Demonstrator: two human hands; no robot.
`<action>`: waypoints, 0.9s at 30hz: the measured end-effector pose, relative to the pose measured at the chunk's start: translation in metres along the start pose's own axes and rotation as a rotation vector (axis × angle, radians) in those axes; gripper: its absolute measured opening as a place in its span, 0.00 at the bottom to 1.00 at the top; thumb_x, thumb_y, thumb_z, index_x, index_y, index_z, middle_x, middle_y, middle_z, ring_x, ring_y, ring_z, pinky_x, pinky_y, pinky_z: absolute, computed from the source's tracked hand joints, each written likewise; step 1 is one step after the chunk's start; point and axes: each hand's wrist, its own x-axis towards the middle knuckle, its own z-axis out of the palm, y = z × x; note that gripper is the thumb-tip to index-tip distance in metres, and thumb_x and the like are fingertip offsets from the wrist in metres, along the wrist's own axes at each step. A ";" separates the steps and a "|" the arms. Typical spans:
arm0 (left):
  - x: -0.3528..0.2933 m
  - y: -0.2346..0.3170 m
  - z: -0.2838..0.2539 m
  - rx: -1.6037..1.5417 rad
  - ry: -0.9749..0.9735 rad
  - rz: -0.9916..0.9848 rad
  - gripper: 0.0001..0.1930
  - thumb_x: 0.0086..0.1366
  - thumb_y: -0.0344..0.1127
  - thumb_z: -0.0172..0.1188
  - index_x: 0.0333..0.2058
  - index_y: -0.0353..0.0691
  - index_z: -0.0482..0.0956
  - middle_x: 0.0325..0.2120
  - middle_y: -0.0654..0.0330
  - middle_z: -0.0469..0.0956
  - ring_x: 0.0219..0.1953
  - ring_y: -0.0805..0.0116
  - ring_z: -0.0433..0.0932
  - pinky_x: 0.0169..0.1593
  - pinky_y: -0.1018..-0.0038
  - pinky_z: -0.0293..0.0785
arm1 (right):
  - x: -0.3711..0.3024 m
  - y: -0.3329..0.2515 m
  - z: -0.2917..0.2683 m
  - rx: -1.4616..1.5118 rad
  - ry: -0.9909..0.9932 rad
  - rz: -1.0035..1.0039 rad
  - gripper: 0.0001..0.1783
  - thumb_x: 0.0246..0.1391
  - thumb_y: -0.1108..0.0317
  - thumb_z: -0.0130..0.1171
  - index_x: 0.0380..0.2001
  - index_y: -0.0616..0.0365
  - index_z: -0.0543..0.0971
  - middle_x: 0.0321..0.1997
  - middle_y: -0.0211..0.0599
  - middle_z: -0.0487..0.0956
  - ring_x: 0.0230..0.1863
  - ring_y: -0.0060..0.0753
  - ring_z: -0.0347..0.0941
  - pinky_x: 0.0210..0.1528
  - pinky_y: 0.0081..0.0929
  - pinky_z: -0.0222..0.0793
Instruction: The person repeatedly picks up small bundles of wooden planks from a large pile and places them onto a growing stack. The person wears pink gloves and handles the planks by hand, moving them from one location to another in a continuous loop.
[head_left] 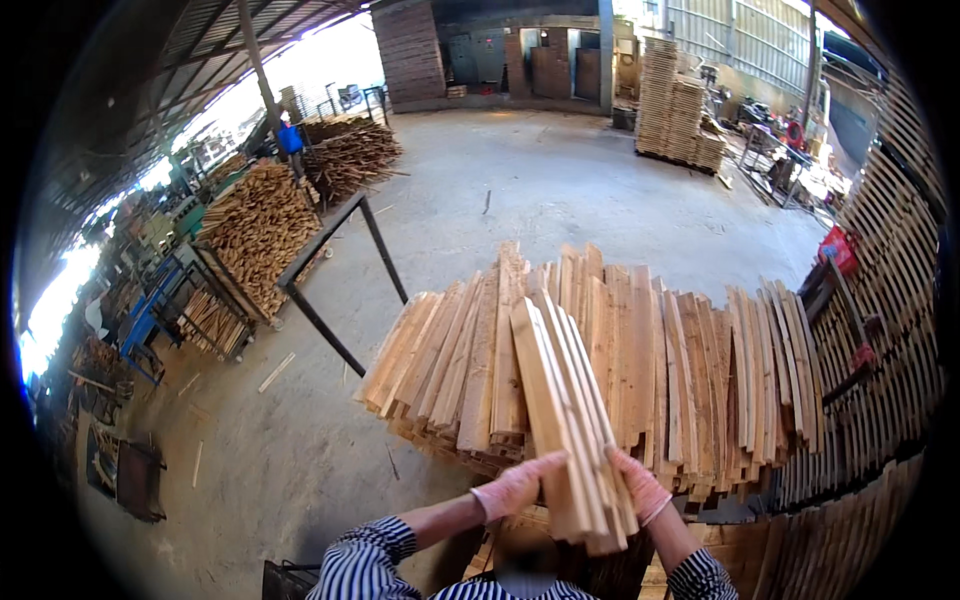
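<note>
A bundle of several pale wooden slats (568, 420) is held near its lower end between my two hands, tilted with its far end over the pile. My left hand (517, 486), in a pinkish glove, closes on the bundle's left side. Gloved alike, my right hand (641, 484) grips the right side. Beneath and beyond the bundle lies a wide pile of wooden slats (480, 360), laid side by side and fanned out. The fingertips are partly hidden by the slats.
A black metal frame (340, 228) rises at the pile's left end. Tall racks of stacked slats (880, 300) stand close on the right. Farther off are a cart heaped with wood (262, 230), a neat slat stack (672, 105) and loose strips (276, 372) on the concrete floor.
</note>
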 end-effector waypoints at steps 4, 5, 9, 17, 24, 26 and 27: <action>0.033 0.004 -0.004 -0.151 0.601 0.021 0.40 0.72 0.51 0.59 0.71 0.31 0.56 0.72 0.53 0.59 0.69 0.56 0.64 0.72 0.66 0.59 | -0.002 0.037 -0.010 -0.358 0.177 -0.155 0.26 0.56 0.54 0.71 0.51 0.61 0.80 0.45 0.37 0.84 0.43 0.28 0.80 0.47 0.28 0.79; 0.039 0.006 -0.005 -0.002 0.516 0.033 0.40 0.73 0.49 0.58 0.72 0.31 0.51 0.74 0.53 0.54 0.69 0.55 0.64 0.72 0.66 0.60 | -0.005 0.041 -0.007 -0.471 0.123 -0.196 0.27 0.57 0.53 0.70 0.53 0.61 0.79 0.46 0.35 0.82 0.44 0.26 0.78 0.48 0.27 0.77; 0.056 -0.003 0.006 -0.112 0.387 0.223 0.26 0.76 0.42 0.54 0.66 0.33 0.67 0.66 0.55 0.69 0.66 0.64 0.69 0.70 0.72 0.61 | -0.034 0.044 0.005 -0.694 0.126 -0.308 0.35 0.57 0.55 0.70 0.61 0.63 0.71 0.48 0.33 0.80 0.45 0.25 0.75 0.50 0.27 0.74; 0.074 -0.055 0.109 -0.260 -0.258 0.053 0.26 0.66 0.36 0.67 0.62 0.42 0.74 0.53 0.62 0.81 0.55 0.68 0.79 0.57 0.67 0.77 | -0.133 0.077 -0.048 -1.157 0.726 -0.715 0.62 0.36 0.63 0.83 0.71 0.57 0.55 0.58 0.43 0.77 0.57 0.36 0.76 0.59 0.36 0.75; 0.075 -0.132 0.310 0.044 -0.794 -0.035 0.44 0.51 0.23 0.78 0.65 0.42 0.65 0.53 0.62 0.78 0.58 0.66 0.75 0.61 0.65 0.73 | -0.265 0.107 -0.125 -0.613 1.178 -1.194 0.57 0.38 0.54 0.84 0.68 0.56 0.63 0.62 0.39 0.75 0.62 0.33 0.72 0.64 0.35 0.69; 0.073 -0.165 0.349 0.110 -0.908 0.003 0.47 0.50 0.21 0.78 0.66 0.44 0.62 0.53 0.61 0.78 0.57 0.65 0.76 0.58 0.65 0.76 | -0.304 0.132 -0.165 -0.511 1.068 -1.363 0.58 0.33 0.60 0.87 0.66 0.56 0.62 0.60 0.34 0.75 0.61 0.30 0.71 0.64 0.32 0.68; 0.072 -0.188 0.367 0.176 -0.953 -0.118 0.48 0.50 0.20 0.78 0.67 0.45 0.61 0.53 0.61 0.78 0.55 0.65 0.77 0.56 0.65 0.78 | -0.322 0.157 -0.183 -0.408 1.053 -1.316 0.60 0.31 0.62 0.87 0.66 0.55 0.61 0.60 0.33 0.74 0.62 0.30 0.70 0.64 0.32 0.68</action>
